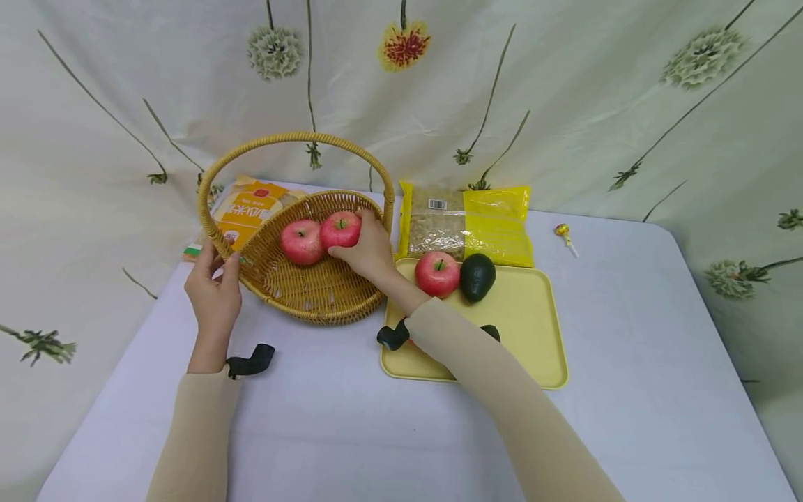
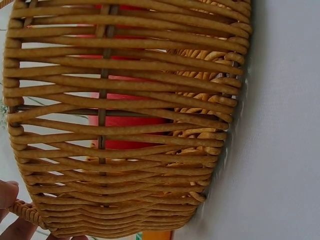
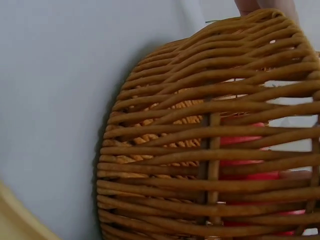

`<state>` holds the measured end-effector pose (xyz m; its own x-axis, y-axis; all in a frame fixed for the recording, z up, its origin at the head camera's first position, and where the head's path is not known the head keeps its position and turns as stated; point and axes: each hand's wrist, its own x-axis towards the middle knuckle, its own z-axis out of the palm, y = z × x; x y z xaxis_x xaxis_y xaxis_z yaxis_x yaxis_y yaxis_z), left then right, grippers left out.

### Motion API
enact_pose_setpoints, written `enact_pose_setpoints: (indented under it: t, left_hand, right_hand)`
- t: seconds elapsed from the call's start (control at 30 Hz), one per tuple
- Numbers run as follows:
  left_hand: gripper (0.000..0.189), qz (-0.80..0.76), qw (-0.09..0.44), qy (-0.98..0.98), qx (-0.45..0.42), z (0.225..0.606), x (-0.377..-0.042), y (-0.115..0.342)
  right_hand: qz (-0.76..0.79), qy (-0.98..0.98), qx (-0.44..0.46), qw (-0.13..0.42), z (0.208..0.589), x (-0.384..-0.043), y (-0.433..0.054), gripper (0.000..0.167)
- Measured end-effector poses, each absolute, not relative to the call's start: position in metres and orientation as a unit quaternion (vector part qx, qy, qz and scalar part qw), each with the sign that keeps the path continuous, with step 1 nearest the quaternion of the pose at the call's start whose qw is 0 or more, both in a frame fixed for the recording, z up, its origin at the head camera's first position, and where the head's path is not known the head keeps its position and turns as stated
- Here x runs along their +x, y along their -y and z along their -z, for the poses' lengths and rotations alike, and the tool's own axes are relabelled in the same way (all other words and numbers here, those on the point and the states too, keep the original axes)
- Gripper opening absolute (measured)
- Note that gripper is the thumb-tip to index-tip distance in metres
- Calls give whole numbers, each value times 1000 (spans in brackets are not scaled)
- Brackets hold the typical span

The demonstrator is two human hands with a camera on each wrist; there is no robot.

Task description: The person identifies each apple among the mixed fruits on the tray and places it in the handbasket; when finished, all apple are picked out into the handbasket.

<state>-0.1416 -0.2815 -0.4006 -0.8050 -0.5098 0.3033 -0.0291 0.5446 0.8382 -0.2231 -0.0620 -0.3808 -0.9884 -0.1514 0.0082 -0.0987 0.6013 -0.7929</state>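
Observation:
A wicker basket (image 1: 320, 286) with a tall arched handle stands on the table, left of centre. My left hand (image 1: 215, 293) holds the base of its handle at the left rim, and the fingers (image 2: 7, 194) show at a corner of the left wrist view. Inside the basket, my right hand (image 1: 366, 247) grips a red apple (image 1: 341, 230) between thumb and fingers. Another red apple (image 1: 301, 242) lies right beside it. Through the weave, patches of red apple (image 3: 245, 167) appear in the right wrist view.
A yellow tray (image 1: 533, 328) right of the basket bears a red apple (image 1: 437, 274) and a dark avocado (image 1: 477, 277); my right sleeve covers part of it. Behind lie a yellow food packet (image 1: 498, 219) and an orange packet (image 1: 251, 209). A lollipop (image 1: 564, 236) lies further right.

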Motion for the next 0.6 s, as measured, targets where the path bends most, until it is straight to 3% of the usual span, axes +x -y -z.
enact_pose_setpoints:
  t: [0.6]
  left_hand:
    - [39,442,286,838,147,402,-142,281]
  right_hand:
    - [422,-905,-45,33,394,-234,73,76]
